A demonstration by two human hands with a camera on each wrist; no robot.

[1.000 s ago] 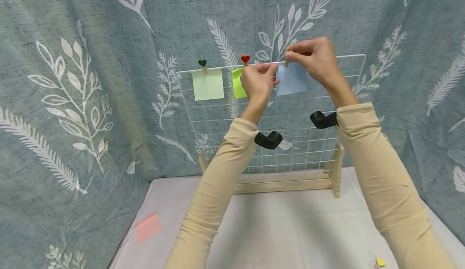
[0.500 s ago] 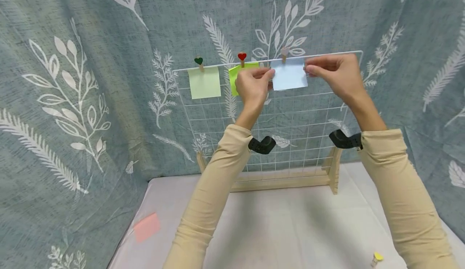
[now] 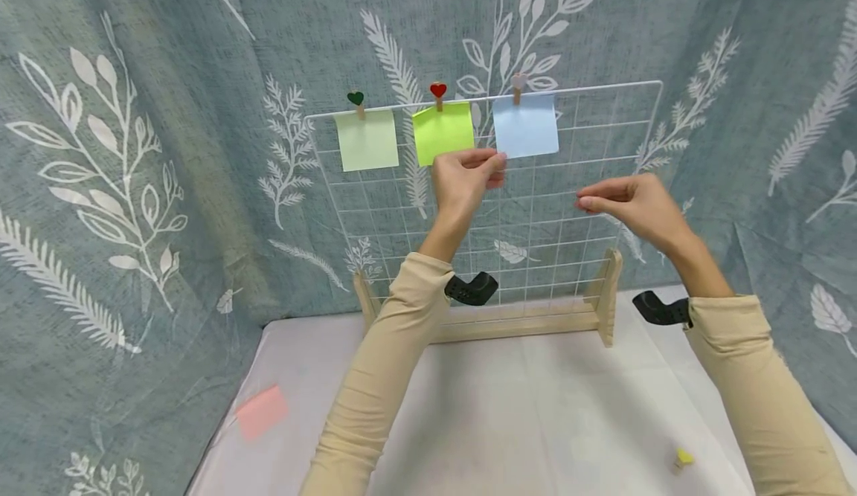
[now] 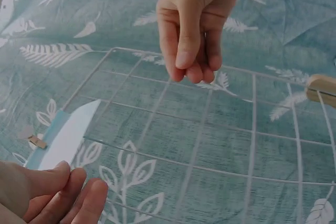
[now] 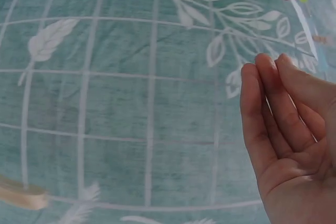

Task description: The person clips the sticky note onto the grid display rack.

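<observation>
A light blue sticky note (image 3: 525, 128) hangs from the grid rack's top wire under a clothespin (image 3: 518, 88) with a pale heart. My left hand (image 3: 463, 180) pinches its lower left corner between thumb and fingers; in the left wrist view the note (image 4: 68, 137) bows outward from the wire. My right hand (image 3: 636, 210) is apart from the note, lower and to the right, in front of the grid. Its fingers are loosely bent, the thumb near the fingertips, and the right wrist view has nothing between them.
A pale green note (image 3: 367, 143) and a lime note (image 3: 443, 131) hang to the left under heart clothespins. The white wire grid (image 3: 562, 217) stands in a wooden base (image 3: 522, 327). A pink note (image 3: 261, 412) and a yellow-heart clothespin (image 3: 683, 457) lie on the white table.
My right hand has left the clothespin, touched the blue note's right edge, then moved down and right away from it. My left hand has slid down to the note's lower left corner.
</observation>
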